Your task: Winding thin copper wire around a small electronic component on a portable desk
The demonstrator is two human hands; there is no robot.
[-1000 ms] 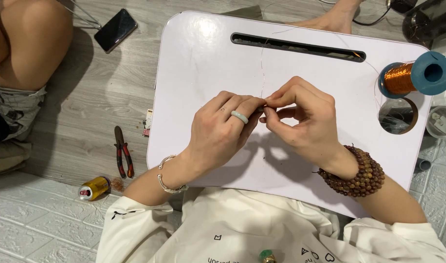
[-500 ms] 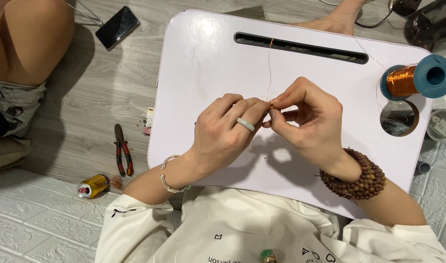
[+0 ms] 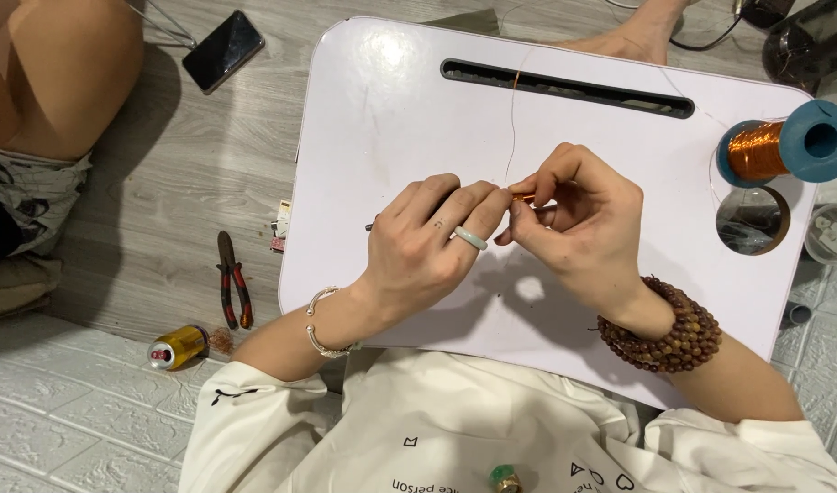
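Left hand (image 3: 427,239): my grip is clenched on a small copper coil (image 3: 522,196), which sticks out to the right of my fingertips.
Right hand (image 3: 578,219): pinching the same coil from its right end.
Coil axis: left to right, between both hands, above the white desk (image 3: 391,110).
Wire (image 3: 510,128): thin strand running up from the coil toward the desk's slot (image 3: 564,87).
Look: shiny orange, tiny.
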